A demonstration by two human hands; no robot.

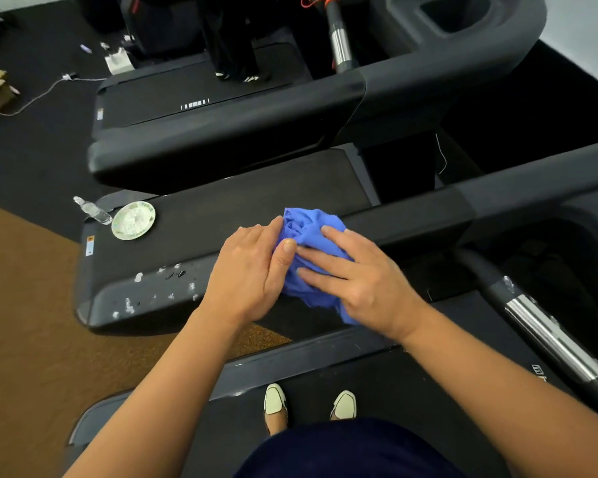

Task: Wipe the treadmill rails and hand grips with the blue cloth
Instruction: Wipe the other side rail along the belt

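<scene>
Nearby, plate point(133, 220) covered with white crumbs, clear bottle point(94, 211) laid beside it on the next belt point(239, 198), sticker point(90, 246) too small to be read, blue cloth point(308, 232) bunched on the rail point(411, 219), pressed by flat-fingered right hand point(359, 281), touched by flat left hand point(252, 274)

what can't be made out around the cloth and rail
Head view:
Rail under the blue cloth: covered by it, left hand and right hand.
Orange sticker: too small to read.
Legs on the far treadmill: body cut off by the top edge.
</scene>
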